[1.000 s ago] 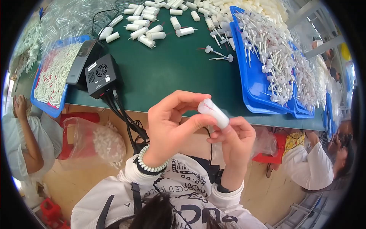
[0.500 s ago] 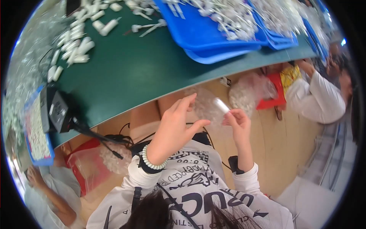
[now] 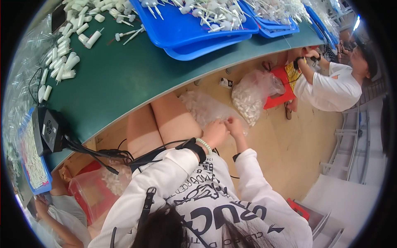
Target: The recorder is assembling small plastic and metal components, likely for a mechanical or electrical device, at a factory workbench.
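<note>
My left hand (image 3: 216,133), with a beaded bracelet at the wrist, is close beside my right hand (image 3: 236,126) just right of my knees. Both hands have bent, closed fingers and meet over a clear plastic bag (image 3: 202,108) low in front of them. Whatever lies between the fingertips is too small or hidden to make out. The bag holds whitish pieces and spreads under and behind my hands. Farther right, a second clear bag (image 3: 249,99) is full of white cylinders.
White cylinders (image 3: 62,62) lie loose on the green table (image 3: 124,74). Blue trays (image 3: 153,29) hold white stick-like parts. A black boxy device (image 3: 53,130) with cables (image 3: 95,155) stands at the table's left edge. One co-worker (image 3: 335,89) sits right, another (image 3: 62,219) left.
Both hands have come together over the bag; my left hand was spread and is now closed. The white cylinder in my right fingers no longer shows. The view has shifted right.
</note>
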{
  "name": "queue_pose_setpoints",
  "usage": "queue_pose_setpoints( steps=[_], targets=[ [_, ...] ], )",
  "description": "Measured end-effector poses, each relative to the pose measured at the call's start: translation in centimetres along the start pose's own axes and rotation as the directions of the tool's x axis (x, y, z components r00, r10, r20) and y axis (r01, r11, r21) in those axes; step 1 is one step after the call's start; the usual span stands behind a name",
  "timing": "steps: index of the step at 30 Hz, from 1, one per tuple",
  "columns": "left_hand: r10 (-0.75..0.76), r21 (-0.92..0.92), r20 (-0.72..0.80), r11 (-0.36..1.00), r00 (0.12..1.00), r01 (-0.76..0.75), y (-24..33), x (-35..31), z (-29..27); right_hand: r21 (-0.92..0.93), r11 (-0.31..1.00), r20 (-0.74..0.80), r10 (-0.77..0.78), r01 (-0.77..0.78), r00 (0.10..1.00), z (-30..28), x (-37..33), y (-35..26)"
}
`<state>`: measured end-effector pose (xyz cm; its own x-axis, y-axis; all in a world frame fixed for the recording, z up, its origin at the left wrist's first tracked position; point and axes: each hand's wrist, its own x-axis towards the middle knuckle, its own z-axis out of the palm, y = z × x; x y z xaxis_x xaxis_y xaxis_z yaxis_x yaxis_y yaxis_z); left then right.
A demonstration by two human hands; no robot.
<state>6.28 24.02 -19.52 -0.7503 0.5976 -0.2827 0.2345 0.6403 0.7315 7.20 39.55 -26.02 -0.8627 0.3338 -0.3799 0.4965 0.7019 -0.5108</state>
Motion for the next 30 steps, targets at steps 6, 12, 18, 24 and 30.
queue_pose_setpoints(
  steps=[6, 12, 18, 24, 30],
  targets=[
    [0.013, 0.031, -0.24, 1.0, 0.971, -0.005, -1.1, -1.8, -1.4, -0.333, 0.934, 0.206, -0.061, 0.128, 0.977, 1.0, -0.7, -0.7],
    [-0.13, -0.35, -0.04, 0.931, 0.991, 0.109, -3.5, -1.2, -4.4, -0.045, 0.946, 0.512, -0.254, 0.322, 0.82, -14.3, -8.8, -18.1],
    [-0.152, -0.534, -0.018, 0.837, 0.988, 0.119, -4.1, -2.9, -6.0, 0.099, 0.306, 0.198, -0.939, 0.947, 0.282, -11.4, -13.5, -43.3],
    [0.145, -0.596, -0.466, 0.677, 0.873, -0.431, -3.2, -2.7, -6.4, -0.581, 0.376, 0.133, -0.832, 0.722, 0.539, -1.7, -5.0, -53.2],
    [0.007, -0.826, -0.332, 0.48, 0.943, -0.294, -5.9, -0.1, -2.5, -0.479, 0.507, 0.001, -0.816, 0.717, 0.578, -2.6, -5.8, -51.9]
  ],
)
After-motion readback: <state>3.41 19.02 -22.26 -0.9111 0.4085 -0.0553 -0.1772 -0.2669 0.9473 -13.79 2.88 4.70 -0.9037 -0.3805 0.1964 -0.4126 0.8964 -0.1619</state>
